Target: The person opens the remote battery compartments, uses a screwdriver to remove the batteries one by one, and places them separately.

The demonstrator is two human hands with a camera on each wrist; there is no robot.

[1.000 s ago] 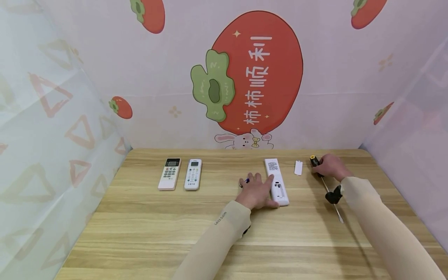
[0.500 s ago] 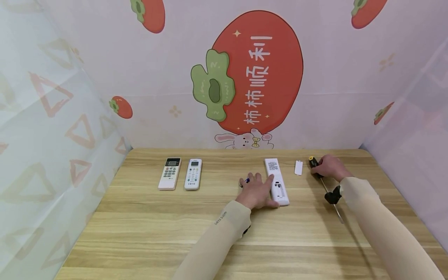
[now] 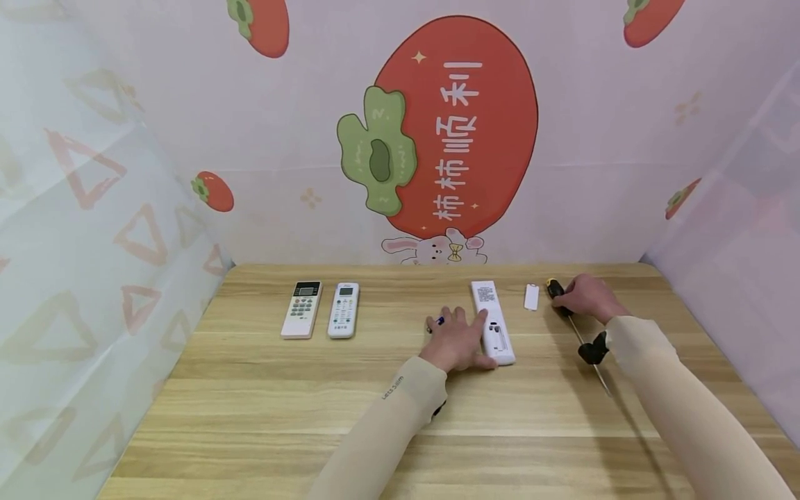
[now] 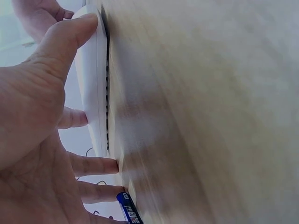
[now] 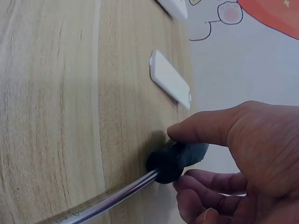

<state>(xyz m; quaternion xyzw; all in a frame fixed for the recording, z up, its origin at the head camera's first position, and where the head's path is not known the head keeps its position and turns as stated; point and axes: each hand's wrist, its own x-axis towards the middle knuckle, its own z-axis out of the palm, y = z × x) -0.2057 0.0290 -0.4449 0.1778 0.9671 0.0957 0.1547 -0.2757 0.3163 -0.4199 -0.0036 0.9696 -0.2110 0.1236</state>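
Note:
A white remote control [image 3: 485, 297] lies back side up, its battery compartment uncovered. My left hand [image 3: 453, 345] rests over its left edge with fingers spread; thumb and index finger touch the remote. Beside the outer fingertips of that hand lies a blue battery [image 4: 129, 210], seen in the left wrist view. My right hand [image 3: 590, 297] pinches the black handle of a screwdriver [image 5: 166, 163] between thumb and fingers, the long metal shaft pointing toward the front of the table. Between remote and screwdriver lies a small white battery cover [image 3: 531, 297].
Two more remote controls lie face up at the back left, a cream one [image 3: 302, 310] and a white one [image 3: 344, 310]. A printed cloth wall [image 3: 281, 229] rises behind the wooden table [image 3: 262, 417], with side walls left and right.
My right hand has shifted the screwdriver's handle slightly to the left. The left hand stays in place on the remote control.

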